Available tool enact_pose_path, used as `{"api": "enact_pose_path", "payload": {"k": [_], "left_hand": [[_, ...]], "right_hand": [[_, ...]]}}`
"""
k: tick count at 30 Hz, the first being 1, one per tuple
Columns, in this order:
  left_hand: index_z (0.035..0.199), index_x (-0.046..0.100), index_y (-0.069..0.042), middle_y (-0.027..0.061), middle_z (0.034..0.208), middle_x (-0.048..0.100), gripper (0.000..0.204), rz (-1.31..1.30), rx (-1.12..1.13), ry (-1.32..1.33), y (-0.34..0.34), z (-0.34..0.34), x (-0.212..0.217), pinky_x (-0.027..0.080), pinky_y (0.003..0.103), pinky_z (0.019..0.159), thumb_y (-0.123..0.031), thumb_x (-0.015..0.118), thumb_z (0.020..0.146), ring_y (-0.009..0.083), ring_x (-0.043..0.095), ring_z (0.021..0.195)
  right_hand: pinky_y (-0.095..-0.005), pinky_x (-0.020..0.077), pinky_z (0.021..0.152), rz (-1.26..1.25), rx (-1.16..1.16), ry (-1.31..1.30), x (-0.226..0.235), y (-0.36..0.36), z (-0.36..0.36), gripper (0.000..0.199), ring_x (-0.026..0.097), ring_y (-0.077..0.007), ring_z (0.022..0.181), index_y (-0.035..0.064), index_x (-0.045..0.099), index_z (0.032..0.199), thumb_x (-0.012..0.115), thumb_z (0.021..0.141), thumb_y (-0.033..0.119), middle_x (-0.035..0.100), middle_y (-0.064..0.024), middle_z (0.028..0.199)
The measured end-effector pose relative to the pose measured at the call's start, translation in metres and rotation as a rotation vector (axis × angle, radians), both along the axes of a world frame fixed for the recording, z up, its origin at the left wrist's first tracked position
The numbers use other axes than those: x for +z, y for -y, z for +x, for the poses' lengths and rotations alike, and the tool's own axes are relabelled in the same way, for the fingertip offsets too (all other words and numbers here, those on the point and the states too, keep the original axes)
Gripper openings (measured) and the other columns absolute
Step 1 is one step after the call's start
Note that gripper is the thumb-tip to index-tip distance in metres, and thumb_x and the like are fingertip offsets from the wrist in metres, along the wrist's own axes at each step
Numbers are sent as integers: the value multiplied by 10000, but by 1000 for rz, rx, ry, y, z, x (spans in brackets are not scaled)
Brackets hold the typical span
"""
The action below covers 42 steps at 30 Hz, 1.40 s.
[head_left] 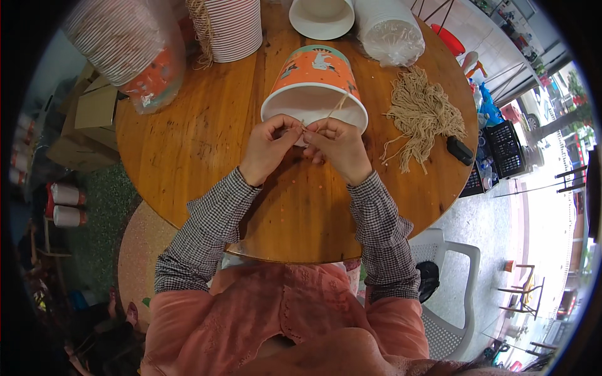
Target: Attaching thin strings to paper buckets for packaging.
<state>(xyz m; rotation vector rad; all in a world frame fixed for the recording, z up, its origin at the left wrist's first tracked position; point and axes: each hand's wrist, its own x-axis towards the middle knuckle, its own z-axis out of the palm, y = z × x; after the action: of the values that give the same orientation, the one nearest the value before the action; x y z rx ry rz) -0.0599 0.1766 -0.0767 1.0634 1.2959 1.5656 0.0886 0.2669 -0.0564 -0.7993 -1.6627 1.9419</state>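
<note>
An orange paper bucket [313, 78] with a green band and printed figures lies on its side on the round wooden table, its white open mouth toward me. Just in front of its rim, my left hand [271, 147] and my right hand [338, 147] meet, fingertips pinched together. Between them runs a thin tan cord [338, 105], which rises from my right fingers across the bucket's mouth. The pinched end is too small to make out fully. To the right of the bucket lies a loose bundle of tan cords [423, 113].
A stack of white-rimmed buckets [229, 28] with cords draped over it stands at the back. Bagged buckets [135, 50] stand back left, white tubs [389, 34] back right. A black object [459, 150] sits by the table's right edge. A white plastic chair [461, 288] stands lower right.
</note>
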Motion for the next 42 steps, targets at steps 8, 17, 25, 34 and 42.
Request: {"api": "enact_pose_path", "payload": {"k": [8, 17, 25, 34, 42], "left_hand": [[925, 593, 1, -25, 830, 598, 61, 23, 82, -190, -3, 0, -8, 441, 173, 677, -54, 571, 911, 27, 538, 744], [887, 594, 0, -31, 716, 563, 16, 123, 182, -78, -6, 3, -5, 421, 168, 593, -10, 600, 875, 26, 511, 640], [900, 627, 23, -24, 706, 584, 77, 113, 255, -332, -2, 8, -3, 442, 198, 592, -48, 610, 875, 33, 518, 643], [894, 627, 3, -48, 747, 578, 75, 120, 134, -127, -5, 2, -6, 400, 178, 577, -66, 600, 888, 16, 491, 659], [927, 625, -37, -27, 738, 572, 108, -66, -131, 407, -4, -6, -4, 350, 190, 528, -131, 572, 920, 41, 444, 593]], "right_hand": [[-189, 475, 491, 121, -55, -70, 0, 5, -4, 83, 597, -65, 623, -7, 589, 894, 618, 884, 70, 631, -29, 752], [-190, 454, 493, 182, -35, -45, -2, 8, -5, 102, 568, -48, 609, -2, 605, 896, 634, 883, 94, 633, -20, 736], [-188, 457, 500, 109, -32, -57, 0, 4, -3, 109, 581, -59, 613, -4, 603, 923, 621, 890, 98, 637, -23, 752], [-195, 458, 530, 200, -105, -24, 4, 8, -4, 99, 578, -64, 617, -22, 597, 935, 588, 899, 69, 630, -26, 757], [-201, 472, 542, 277, -151, -16, -3, 10, -8, 89, 603, -74, 646, -29, 590, 954, 563, 904, 41, 626, -31, 763]]}}
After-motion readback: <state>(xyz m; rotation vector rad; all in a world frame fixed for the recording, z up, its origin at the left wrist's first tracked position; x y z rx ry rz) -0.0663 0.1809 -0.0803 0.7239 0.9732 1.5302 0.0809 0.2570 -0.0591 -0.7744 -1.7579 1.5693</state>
